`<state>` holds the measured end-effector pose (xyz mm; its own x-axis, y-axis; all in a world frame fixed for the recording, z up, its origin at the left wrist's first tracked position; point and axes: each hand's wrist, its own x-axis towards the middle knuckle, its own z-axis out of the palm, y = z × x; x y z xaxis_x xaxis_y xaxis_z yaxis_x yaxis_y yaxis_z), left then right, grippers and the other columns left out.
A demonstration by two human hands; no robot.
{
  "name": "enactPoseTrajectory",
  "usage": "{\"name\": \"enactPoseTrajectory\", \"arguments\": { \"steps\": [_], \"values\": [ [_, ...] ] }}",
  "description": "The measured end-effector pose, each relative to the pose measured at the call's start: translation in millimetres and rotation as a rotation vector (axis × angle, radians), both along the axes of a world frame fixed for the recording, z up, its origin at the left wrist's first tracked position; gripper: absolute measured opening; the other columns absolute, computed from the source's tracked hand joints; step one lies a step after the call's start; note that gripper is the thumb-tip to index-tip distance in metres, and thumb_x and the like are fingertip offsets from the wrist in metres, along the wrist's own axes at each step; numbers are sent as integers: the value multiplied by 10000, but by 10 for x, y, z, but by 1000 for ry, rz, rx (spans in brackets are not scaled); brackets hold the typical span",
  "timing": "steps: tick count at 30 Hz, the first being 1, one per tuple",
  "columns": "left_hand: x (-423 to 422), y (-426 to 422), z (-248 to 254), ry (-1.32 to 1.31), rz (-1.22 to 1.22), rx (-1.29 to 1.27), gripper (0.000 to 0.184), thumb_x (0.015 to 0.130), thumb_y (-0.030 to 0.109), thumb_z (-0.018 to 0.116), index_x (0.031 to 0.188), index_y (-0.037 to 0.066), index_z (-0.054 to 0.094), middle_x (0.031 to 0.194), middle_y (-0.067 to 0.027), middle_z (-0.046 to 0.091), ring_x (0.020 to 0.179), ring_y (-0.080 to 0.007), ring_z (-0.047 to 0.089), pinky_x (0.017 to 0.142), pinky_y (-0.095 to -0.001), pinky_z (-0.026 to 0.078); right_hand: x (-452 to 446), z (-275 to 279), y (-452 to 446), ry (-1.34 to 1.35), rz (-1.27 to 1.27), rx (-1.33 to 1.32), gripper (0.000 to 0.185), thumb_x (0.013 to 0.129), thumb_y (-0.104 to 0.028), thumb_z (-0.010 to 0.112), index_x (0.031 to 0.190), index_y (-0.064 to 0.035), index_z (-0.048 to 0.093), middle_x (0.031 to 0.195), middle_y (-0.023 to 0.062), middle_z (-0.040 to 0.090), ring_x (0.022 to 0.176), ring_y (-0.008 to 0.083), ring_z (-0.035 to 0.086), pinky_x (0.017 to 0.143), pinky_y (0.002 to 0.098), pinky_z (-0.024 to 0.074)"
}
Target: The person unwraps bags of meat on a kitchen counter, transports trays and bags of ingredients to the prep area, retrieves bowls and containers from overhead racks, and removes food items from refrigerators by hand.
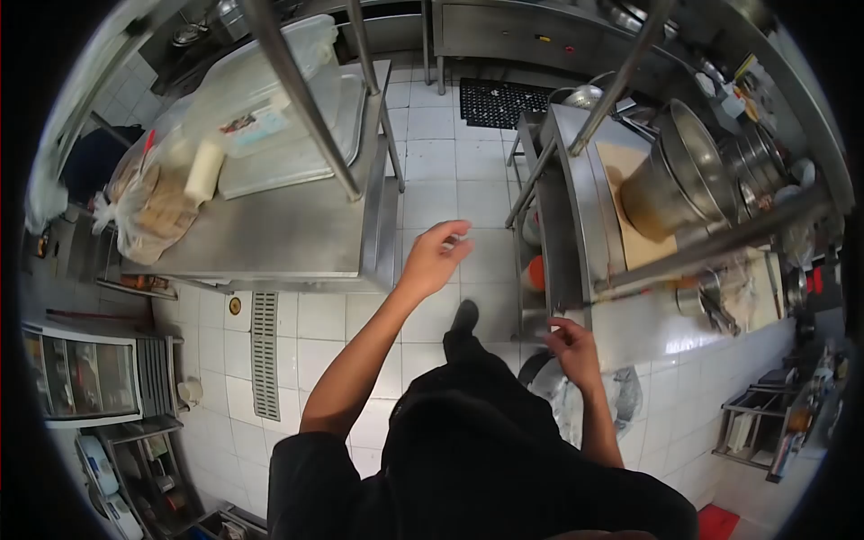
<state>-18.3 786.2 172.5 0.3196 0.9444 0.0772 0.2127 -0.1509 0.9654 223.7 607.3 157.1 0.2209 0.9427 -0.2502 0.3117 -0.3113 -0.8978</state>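
The left grip (439, 256), a bare hand, is held out over the white tiled floor (432, 162), with its fingers loosely bent and a gap left at the thumb; nothing is seen to be held in it. The right grip (574, 351), also bare, is held lower and closer to the body, with its fingers curled; whether something small is pinched there cannot be told.

Just ahead of the right grip, the near end of a stainless-steel counter (589, 211) is seen; whether it is touched cannot be told. Ahead and slightly left of that grip, an orange-topped container (537, 273) is kept beneath the counter. Farther ahead and to the right, a deep steel pot (643, 202) is set on a flat tan board (621, 166), with a wide steel bowl (697, 157) beside it.

To the left of the left grip, well apart, a second steel-topped counter (297, 234) is placed. On it, a clear tied plastic bag with brownish contents (153, 216), a short cream-white cylinder (205, 171) and a shallow metal tray (297, 162) are laid. Behind the right grip, a round grey-white object (569, 409) is partly hidden by the forearm.
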Motion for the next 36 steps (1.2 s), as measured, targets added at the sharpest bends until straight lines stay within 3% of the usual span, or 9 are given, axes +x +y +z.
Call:
{"name": "enactPoseTrajectory", "arguments": {
  "steps": [3, 4, 12, 15, 16, 19, 25, 29, 36],
  "values": [
    [407, 554, 44, -6, -5, -24, 277, 820, 137, 627, 1075, 32, 604, 947, -50, 623, 850, -122, 569, 736, -256, 460, -22, -22, 609, 75, 23, 23, 238, 787, -26, 625, 1023, -7, 606, 664, -2, 563, 599, 70, 514, 568, 220, 427],
    [463, 674, 42, -10, 5, -42, 275, 821, 139, 626, 1071, 26, 605, 946, -48, 623, 848, -120, 567, 738, -255, 458, 1, 167, 847, -88, 110, -26, 244, 798, -26, 618, 1041, -13, 603, 691, -14, 545, 621, 63, 500, 583, 212, 427],
    [1089, 2245, 41, -248, 99, -228, 255, 819, 175, 628, 1003, 0, 618, 874, -55, 634, 799, -129, 571, 713, -253, 452, 33, 589, 2154, 111, 5, 156, 263, 801, -54, 623, 1063, -42, 608, 724, 12, 579, 638, 82, 515, 605, 234, 444],
    [1355, 2861, 92, -317, 65, -373, 257, 831, 186, 604, 1031, 24, 602, 895, -29, 608, 797, -105, 549, 682, -245, 439, 86, 610, 2530, -129, -8, 228, 234, 804, -59, 615, 1035, -25, 610, 764, 101, 621, 641, 150, 587, 593, 267, 463],
    [1429, 3092, 89, -339, 74, -375, 249, 831, 181, 599, 1025, 24, 603, 889, -28, 610, 796, -106, 550, 683, -245, 440, 110, 571, 2686, -141, -15, 261, 219, 803, -9, 598, 1022, -1, 610, 769, 60, 604, 652, 83, 548, 573, 223, 454],
    [1675, 3824, 86, -371, 76, -352, 232, 833, 171, 587, 1013, 26, 605, 871, -28, 614, 789, -105, 552, 681, -244, 443, 147, 480, 3196, -186, -119, 328, 215, 800, -3, 598, 1015, 1, 609, 785, 74, 622, 662, 105, 567, 576, 239, 464],
    [2270, 5445, 221, -346, -72, -300, 177, 859, 196, 581, 953, 51, 619, 827, -13, 629, 721, -79, 547, 597, -223, 429, 263, 587, 4368, -175, -351, 324, 225, 798, -38, 593, 1022, -29, 618, 783, 100, 624, 643, 155, 578, 581, 256, 458],
    [2837, 6009, 404, -330, -264, -358, 240, 885, 256, 561, 973, 36, 598, 840, -31, 625, 709, -68, 546, 586, -208, 424, 499, 663, 5031, -188, -524, 343, 248, 819, -61, 579, 1065, -43, 598, 740, 76, 607, 607, 127, 532, 568, 258, 446],
    [3603, 6545, 531, -191, -575, -264, 201, 865, 154, 582, 985, -6, 599, 803, -14, 591, 697, -55, 507, 586, -189, 396, 986, 474, 5892, -111, -701, 267, 238, 829, -64, 579, 1064, -35, 606, 699, 32, 581, 600, 72, 489, 547, 243, 413]
  ]
}}
